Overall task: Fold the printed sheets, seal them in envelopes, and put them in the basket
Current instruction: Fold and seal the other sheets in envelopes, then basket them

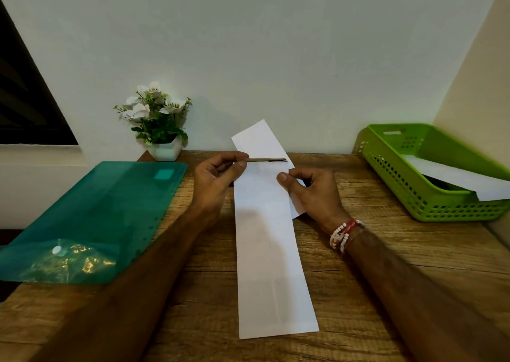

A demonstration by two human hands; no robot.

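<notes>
A long white envelope (270, 251) lies lengthwise on the wooden table (392, 254), with its flap (258, 138) raised at the far end. My left hand (218, 176) pinches one end of a thin brown strip (269, 160) that runs across the envelope at the flap's crease. At the envelope's right edge, my right hand (314, 193) grips it with the thumb on top, and a bit of white paper shows under the fingers. The green basket (386, 179) stands at the right with a white envelope (455, 174) in it.
A teal plastic folder (110, 204) lies at the left, overhanging the table edge, with a crinkled clear bag (71, 262) on its near end. A small white pot of flowers (160, 124) stands against the back wall. Walls close in behind and at the right.
</notes>
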